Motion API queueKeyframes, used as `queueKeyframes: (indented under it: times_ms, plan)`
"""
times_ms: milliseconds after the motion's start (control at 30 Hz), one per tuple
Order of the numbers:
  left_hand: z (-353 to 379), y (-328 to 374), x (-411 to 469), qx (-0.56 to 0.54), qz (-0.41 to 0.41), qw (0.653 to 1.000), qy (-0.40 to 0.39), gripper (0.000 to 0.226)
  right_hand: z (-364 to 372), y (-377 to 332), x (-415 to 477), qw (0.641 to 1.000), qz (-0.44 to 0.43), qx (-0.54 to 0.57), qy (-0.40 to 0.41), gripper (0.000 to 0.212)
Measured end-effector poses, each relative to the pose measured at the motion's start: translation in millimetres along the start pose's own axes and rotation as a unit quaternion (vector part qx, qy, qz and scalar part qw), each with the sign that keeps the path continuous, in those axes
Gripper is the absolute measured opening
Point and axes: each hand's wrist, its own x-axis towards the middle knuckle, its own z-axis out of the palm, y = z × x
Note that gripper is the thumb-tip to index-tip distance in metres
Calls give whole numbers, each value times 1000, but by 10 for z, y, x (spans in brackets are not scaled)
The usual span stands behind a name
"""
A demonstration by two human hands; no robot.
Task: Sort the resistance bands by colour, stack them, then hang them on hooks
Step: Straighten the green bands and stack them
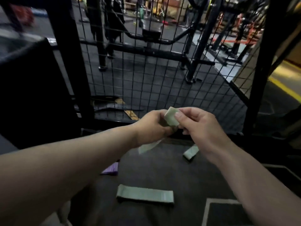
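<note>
While a green band (145,195) lies flat near the mat's (162,173) front edge, long axis left-right, purple (110,168) sits left, another green (191,152) right. Beyond, my left hand (153,124) and right hand (198,124) pinch a folded green band (171,119), tail hanging below the left. Mesh (146,70) stands beyond; hooks unseen.

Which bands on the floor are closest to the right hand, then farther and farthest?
From the right hand:
1. Small green band, just below the wrist.
2. Purple band, lower left.
3. Long green band, bottom centre; nearly tied with purple.
</note>
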Motion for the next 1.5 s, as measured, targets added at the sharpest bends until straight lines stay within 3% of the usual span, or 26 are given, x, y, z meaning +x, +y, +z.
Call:
queueKeyframes:
  times_ms: [67,267,433,567,700,767,900,1100,1200,1333,1433,1500]
  plan:
    - [-87,148,-196,-31,-18,999,-37,10,30,-75,-76,998,0,58,2,12]
    - [-193,177,-790,-177,-95,971,-131,10,-99,-111,-23,981,32,179,62,14]
    - [-272,164,-864,-193,-121,960,-162,8,-365,-13,182,957,59,220,178,7]
    - [-460,17,-859,-131,-156,972,-115,7,-633,115,313,919,88,285,257,15]
    - [-562,-77,-727,-157,-194,968,37,26,-702,155,351,910,106,294,271,8]
    - [-556,-75,-661,-174,-198,959,102,16,-676,154,329,915,113,275,273,7]
    - [-520,-78,-569,-188,-196,949,162,19,-567,109,249,931,134,225,253,5]
    - [-430,-5,-509,-256,-171,947,91,20,-347,165,131,966,122,151,169,6]
    - [-380,15,-490,-278,-164,943,84,26,-345,147,119,971,101,143,163,5]
    - [-366,-6,-478,-285,-164,940,90,17,-304,165,109,979,96,92,152,9]
    - [-328,-8,-479,-287,-145,941,106,20,-145,245,27,988,77,-107,78,44]
    - [-295,-9,-473,-299,-130,938,116,32,44,268,-70,991,39,-123,-32,64]
